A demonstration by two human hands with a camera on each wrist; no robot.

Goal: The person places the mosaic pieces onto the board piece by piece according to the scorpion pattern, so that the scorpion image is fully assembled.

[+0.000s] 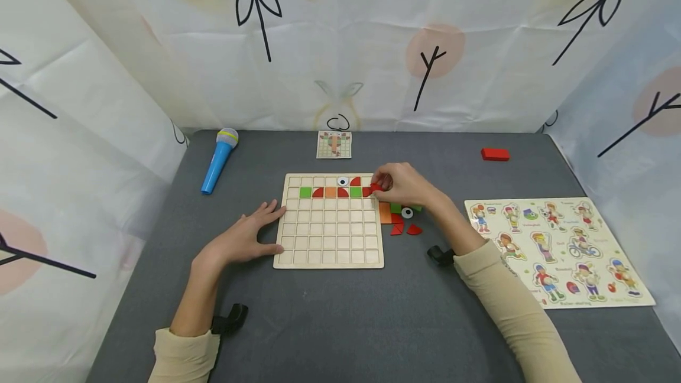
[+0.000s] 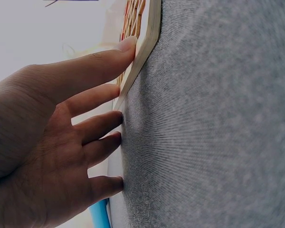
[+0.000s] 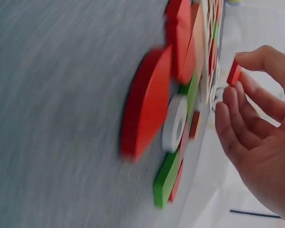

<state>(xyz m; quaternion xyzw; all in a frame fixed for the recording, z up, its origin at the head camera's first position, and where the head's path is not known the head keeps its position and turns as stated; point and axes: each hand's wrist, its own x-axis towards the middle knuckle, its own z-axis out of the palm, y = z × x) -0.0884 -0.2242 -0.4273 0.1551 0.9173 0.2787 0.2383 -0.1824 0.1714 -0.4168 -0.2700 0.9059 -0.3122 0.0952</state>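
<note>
A wooden grid board [image 1: 330, 240] lies on the grey table, with green, red and orange pieces and a white eye piece [image 1: 343, 181] in its upper rows. My left hand [image 1: 240, 239] is spread at the board's left edge; in the left wrist view its thumb [image 2: 92, 66] touches the rim. At the upper right corner, my right hand [image 1: 405, 184] pinches a small red piece [image 3: 234, 74] between thumb and fingers, above the grid. Under the right wrist lie loose pieces: an orange square [image 1: 385, 213], a round eye piece [image 3: 175, 123], a red rounded piece [image 3: 149, 104] and green ones.
A patterned card [image 1: 334, 145] lies behind the board. A blue toy microphone [image 1: 216, 163] is at the back left, a red block [image 1: 495, 154] at the back right. The picture board [image 1: 564, 253] with figures lies right of my right forearm.
</note>
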